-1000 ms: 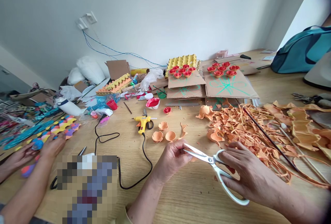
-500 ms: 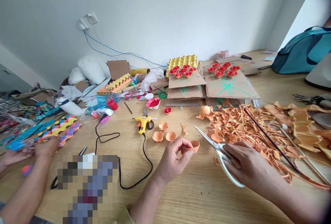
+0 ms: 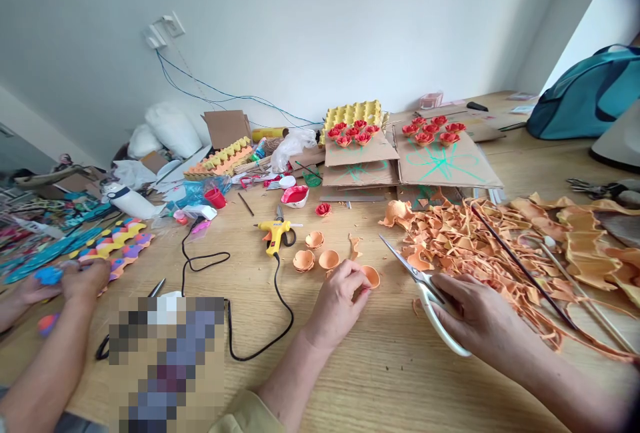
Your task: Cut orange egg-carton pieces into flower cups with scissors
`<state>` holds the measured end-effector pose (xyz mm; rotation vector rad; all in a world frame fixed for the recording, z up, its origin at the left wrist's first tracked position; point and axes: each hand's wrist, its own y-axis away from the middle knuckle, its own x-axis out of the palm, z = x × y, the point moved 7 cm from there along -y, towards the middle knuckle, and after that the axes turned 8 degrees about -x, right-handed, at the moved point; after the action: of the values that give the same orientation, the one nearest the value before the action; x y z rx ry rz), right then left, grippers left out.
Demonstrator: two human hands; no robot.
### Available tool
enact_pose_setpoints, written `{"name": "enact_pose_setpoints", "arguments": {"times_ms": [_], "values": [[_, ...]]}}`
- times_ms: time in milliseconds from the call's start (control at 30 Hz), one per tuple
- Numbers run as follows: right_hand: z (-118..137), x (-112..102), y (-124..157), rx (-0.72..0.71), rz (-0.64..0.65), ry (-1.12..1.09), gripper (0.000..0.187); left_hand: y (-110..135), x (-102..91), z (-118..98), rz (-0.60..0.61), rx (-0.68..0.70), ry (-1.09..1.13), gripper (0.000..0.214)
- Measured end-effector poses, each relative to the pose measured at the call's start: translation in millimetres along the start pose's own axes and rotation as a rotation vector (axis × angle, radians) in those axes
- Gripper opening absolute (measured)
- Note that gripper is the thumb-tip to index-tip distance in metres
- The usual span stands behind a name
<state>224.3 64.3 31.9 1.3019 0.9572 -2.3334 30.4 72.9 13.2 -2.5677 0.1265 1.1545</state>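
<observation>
My left hand (image 3: 343,303) pinches a small orange egg-carton cup (image 3: 371,277) by its near edge, low over the wooden table. In my right hand (image 3: 475,316) is a pair of white-handled scissors (image 3: 434,310), its blades nearly closed and pointing up and left, apart from the cup. Just beyond my left hand sit several similar orange cups (image 3: 329,260), some of them nested. A curled orange scrap (image 3: 355,245) lies behind the held cup. To the right of the scissors spreads a heap of orange carton trimmings (image 3: 450,240).
A yellow glue gun (image 3: 274,236) with a black cord lies left of the cups. Behind are a dish of red paint (image 3: 295,196) and red flowers (image 3: 434,130) on cardboard sheets (image 3: 450,165). At left, another person's hands (image 3: 85,280) hold something blue.
My left hand has moved slightly up and left with the cup, which has tipped so its opening faces me more. The scissors stay almost in place. The view has shifted a little.
</observation>
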Motion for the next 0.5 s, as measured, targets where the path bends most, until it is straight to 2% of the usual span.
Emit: {"name": "enact_pose_setpoints", "arguments": {"times_ms": [100,333,400,500], "values": [[-2.1,3.6,1.7,0.055,0.039,-0.039,0.022,-0.5,-0.9,0.2,0.014,-0.038,-0.014,0.016],[-6.0,4.0,3.5,0.177,0.085,-0.191,0.029,-1.1,-10.0,1.2,-0.002,-0.106,-0.015,0.034],[-8.4,5.5,4.3,0.237,0.104,-0.296,0.033,-0.9,-10.5,2.0,-0.003,-0.098,-0.027,0.039],[-10.2,14.9,7.9,0.345,0.161,-0.578,0.039,-0.7,-11.7,1.5,-0.006,-0.068,-0.034,0.045]]}}
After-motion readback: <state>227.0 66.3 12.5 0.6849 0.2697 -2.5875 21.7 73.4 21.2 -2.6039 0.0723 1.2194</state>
